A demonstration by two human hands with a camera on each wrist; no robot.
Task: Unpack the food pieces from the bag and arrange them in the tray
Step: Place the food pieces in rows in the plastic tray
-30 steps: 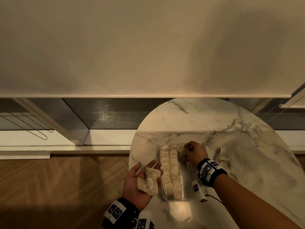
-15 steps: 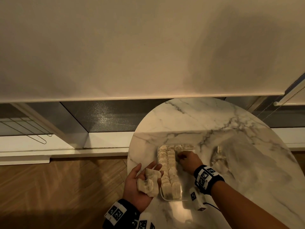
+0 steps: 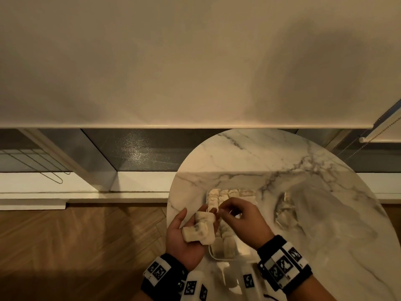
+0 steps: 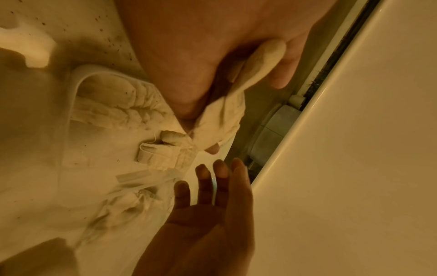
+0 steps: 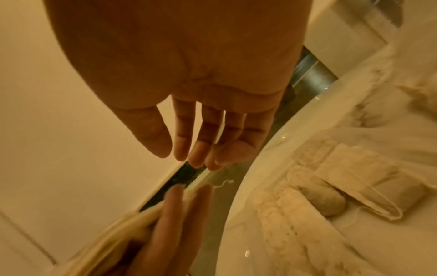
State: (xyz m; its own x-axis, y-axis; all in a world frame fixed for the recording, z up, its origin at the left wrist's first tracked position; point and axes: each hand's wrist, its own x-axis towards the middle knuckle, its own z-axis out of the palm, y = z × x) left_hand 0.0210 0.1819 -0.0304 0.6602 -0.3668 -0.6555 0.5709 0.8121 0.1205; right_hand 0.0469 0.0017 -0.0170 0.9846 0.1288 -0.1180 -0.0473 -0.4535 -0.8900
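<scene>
Several pale dumpling pieces (image 3: 200,228) lie on my upturned left hand (image 3: 180,237), just left of the clear tray (image 3: 213,256). The tray stands on the marble table and holds rows of the same pieces (image 3: 219,197). My right hand (image 3: 225,210) hovers over the tray with its fingertips close to the pieces on my left palm, holding nothing. The right wrist view shows its fingers (image 5: 196,145) straight and relaxed. In the left wrist view the pieces (image 4: 222,119) rest against my palm. The crumpled clear bag (image 3: 286,211) lies right of the tray.
The round marble table (image 3: 249,161) stands against a low window ledge (image 3: 86,183) under a drawn blind. Its left edge runs beside my left hand, with wooden floor (image 3: 76,246) below. A blind cord (image 3: 368,135) hangs at the far right.
My right hand has pulled back from the tray's far end and come near and left, toward the pieces on my left palm. My left hand kept its pieces and stayed beside the tray.
</scene>
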